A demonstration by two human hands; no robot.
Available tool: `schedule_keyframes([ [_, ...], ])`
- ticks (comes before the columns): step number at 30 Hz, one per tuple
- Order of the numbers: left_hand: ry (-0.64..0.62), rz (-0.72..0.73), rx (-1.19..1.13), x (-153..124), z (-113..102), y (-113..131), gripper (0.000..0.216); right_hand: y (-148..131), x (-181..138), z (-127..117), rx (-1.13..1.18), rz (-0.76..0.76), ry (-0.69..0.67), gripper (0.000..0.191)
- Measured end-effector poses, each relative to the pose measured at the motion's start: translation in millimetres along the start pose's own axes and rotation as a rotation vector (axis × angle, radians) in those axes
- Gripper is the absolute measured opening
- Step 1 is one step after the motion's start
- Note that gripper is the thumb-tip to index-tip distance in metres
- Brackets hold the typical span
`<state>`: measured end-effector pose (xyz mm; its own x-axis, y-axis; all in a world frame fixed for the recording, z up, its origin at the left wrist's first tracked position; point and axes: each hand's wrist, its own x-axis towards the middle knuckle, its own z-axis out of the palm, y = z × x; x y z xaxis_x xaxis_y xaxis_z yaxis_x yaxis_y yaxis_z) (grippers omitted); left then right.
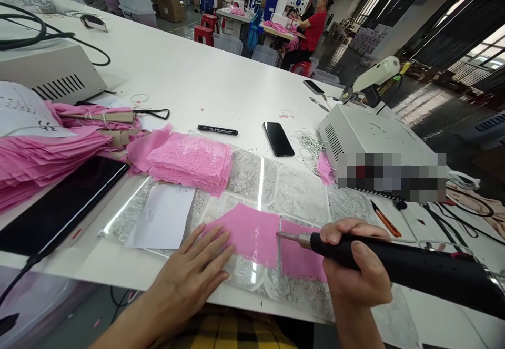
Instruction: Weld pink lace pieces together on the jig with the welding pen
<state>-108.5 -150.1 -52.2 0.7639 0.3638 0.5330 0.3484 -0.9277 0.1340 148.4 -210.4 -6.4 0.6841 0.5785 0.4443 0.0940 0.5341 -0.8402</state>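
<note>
My left hand [201, 265] lies flat with fingers spread on the left part of a pink fabric piece [252, 233]. In my right hand [357, 265] is a thick black handheld cutter [394, 265], probably an ultrasonic one, with a metal tip. That tip points left and meets the fabric at its right edge. A narrow gap divides this piece from a second pink piece [300, 252], which lies partly under the tool and my right hand. Both pieces rest on a clear, scratched mat [302, 194]. Beyond my left hand sits a stack of pink lace fabric [189, 162].
White paper [163, 217] lies left of the fabric. A black marker [218, 130] and a phone [279, 139] lie behind it. A grey machine box [379, 133] stands right, near an orange craft knife [385, 219]. Bundled pink fabric [51, 154] and a dark tablet-like device [67, 207] occupy the left.
</note>
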Motion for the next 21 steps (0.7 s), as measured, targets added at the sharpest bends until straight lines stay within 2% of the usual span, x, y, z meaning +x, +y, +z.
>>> schedule_keyframes([
  [13, -0.005, 0.000, -0.018, -11.2, -2.4, -0.2, 0.032, -15.7, -9.8, -4.6, 0.000, 0.043, -0.032, 0.013],
  [21, -0.008, -0.016, -0.015, -15.8, -4.2, 2.3, 0.030, -15.0, -14.4, -6.0, -0.010, 0.048, -0.057, 0.011],
])
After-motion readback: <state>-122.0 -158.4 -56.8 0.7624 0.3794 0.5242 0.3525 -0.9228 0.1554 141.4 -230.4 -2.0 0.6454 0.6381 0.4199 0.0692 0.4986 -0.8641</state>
